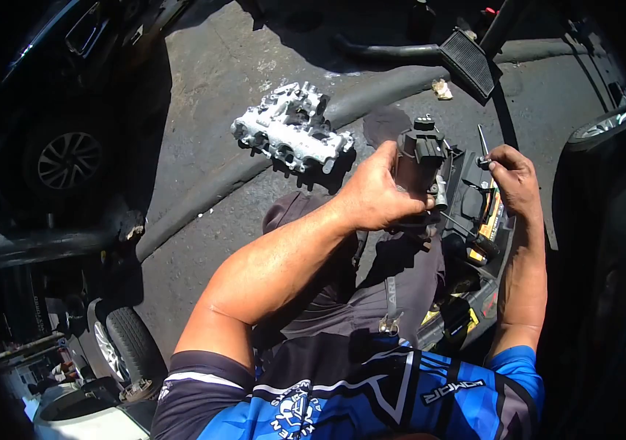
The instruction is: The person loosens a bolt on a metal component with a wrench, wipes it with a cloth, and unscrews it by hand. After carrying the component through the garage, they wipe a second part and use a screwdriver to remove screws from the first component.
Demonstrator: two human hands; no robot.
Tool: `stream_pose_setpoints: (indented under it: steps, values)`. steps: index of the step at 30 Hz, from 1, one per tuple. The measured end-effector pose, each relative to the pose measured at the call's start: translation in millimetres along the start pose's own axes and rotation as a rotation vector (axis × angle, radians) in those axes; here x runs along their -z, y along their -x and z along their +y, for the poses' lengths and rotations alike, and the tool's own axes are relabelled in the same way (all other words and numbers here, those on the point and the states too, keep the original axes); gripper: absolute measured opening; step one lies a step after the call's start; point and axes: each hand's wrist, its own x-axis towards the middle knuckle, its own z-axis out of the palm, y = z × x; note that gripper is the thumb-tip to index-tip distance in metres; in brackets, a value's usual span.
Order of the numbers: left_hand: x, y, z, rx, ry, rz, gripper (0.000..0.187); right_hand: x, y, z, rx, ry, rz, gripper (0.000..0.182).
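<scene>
My left hand [383, 192] is wrapped round a dark cylindrical part [417, 163] with a black connector-like top, held above my lap. To its right, my right hand [511, 174] pinches a small metal piece [484, 160], from which a thin rod seems to point upward. Between and below the hands sits a black tray-like box [474, 194] with yellow-labelled items and assorted parts. A silvery metal engine part [291, 136] lies on the ground ahead, to the left of my left hand.
A black radiator-like part [468, 64] with a hose lies at the upper right. A small crumpled pale item [442, 89] is below it. Cars with wheels [70, 160] stand left and right. A loose tyre [133, 345] is at lower left.
</scene>
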Motion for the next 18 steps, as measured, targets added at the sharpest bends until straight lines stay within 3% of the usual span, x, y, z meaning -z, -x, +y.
stream_pose_setpoints:
  steps: [1, 2, 4, 7, 9, 11, 14, 15, 18]
  values:
    - [3.7, -1.7, 6.9, -0.039, 0.054, 0.014, 0.058, -0.2, 0.2, -26.8, -0.034, -0.029, -0.118, 0.01]
    - [11.9, 0.8, 9.5, 0.027, 0.06, 0.036, 0.055, -14.5, -10.8, -38.9, 0.228, -0.054, -0.171, 0.012]
    - [14.9, 0.9, 17.5, 0.011, 0.243, 0.011, 0.045, -25.6, -9.5, -76.4, 0.332, 0.023, -0.247, 0.013]
    - [18.6, 4.6, 16.9, 0.0, 0.124, 0.053, 0.04, -36.8, -10.7, -103.5, 0.398, 0.089, -0.335, 0.015]
    - [16.0, 1.9, 16.0, 0.046, 0.183, -0.012, 0.06, -35.4, -11.3, -116.0, 0.465, 0.147, -0.35, 0.017]
    - [9.7, 0.2, 18.0, 0.058, 0.24, -0.06, 0.071, -31.4, -10.5, -121.1, 0.463, 0.185, -0.369, 0.017]
    - [0.7, -0.1, 19.7, 0.033, 0.277, -0.061, 0.07, -32.3, -14.0, -111.4, 0.391, 0.237, -0.413, 0.018]
    - [-2.6, 0.2, 19.2, -0.017, 0.274, -0.028, 0.058, -33.3, -14.5, -109.3, 0.398, 0.237, -0.419, 0.018]
    - [-1.4, 2.5, 24.5, -0.015, 0.27, -0.033, 0.06, -31.7, -13.2, -118.4, 0.406, 0.285, -0.431, 0.018]
